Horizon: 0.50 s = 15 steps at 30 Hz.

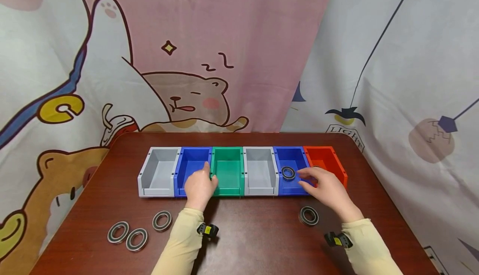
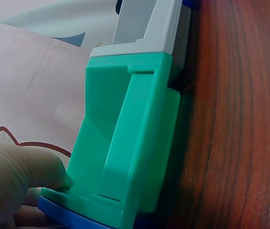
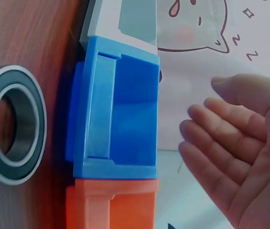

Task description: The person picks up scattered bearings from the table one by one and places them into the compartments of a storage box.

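Note:
My left hand grips the divider between the left blue bin and the green bin. In the left wrist view its thumb presses the green rim, with other fingers on the blue side. My right hand hovers over the right blue bin and the red bin. Its fingers are relaxed and spread, holding nothing. Near those fingertips, a ball bearing shows within the right blue bin. A small dark edge in the red bin is mostly hidden by the hand.
On the brown table, another bearing lies before the right blue bin. Three bearings, one of them the upper bearing, lie at the front left. A left grey bin and a middle grey bin complete the row before a printed curtain.

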Motion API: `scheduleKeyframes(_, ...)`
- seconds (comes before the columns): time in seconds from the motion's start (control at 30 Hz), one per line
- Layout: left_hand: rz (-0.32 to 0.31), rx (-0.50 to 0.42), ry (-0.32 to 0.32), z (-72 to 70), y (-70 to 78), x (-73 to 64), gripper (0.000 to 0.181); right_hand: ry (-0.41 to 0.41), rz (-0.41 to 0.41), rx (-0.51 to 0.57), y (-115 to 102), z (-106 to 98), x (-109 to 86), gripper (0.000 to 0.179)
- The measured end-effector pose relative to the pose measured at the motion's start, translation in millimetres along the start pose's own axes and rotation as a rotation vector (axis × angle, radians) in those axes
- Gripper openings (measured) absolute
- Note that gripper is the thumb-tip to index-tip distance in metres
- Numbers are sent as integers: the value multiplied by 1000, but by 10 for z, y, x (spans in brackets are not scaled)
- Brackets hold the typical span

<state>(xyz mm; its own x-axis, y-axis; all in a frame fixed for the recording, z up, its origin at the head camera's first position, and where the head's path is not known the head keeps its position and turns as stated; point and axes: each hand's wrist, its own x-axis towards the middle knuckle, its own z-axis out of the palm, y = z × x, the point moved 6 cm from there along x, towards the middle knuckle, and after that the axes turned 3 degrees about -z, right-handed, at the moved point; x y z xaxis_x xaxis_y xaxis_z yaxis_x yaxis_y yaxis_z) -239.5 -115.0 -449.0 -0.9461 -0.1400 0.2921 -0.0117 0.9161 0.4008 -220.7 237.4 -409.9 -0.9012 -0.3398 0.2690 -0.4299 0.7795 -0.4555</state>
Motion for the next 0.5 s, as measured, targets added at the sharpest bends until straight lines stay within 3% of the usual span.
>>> scheduleKeyframes(0.33,6,-4,6,-1,-1,-5,51,87,-63,32,29,-62,-218,35)
scheduleKeyframes(0.5,13,-6,13,-8,8,-6,51,71,-101,29,63,1,-339,36)
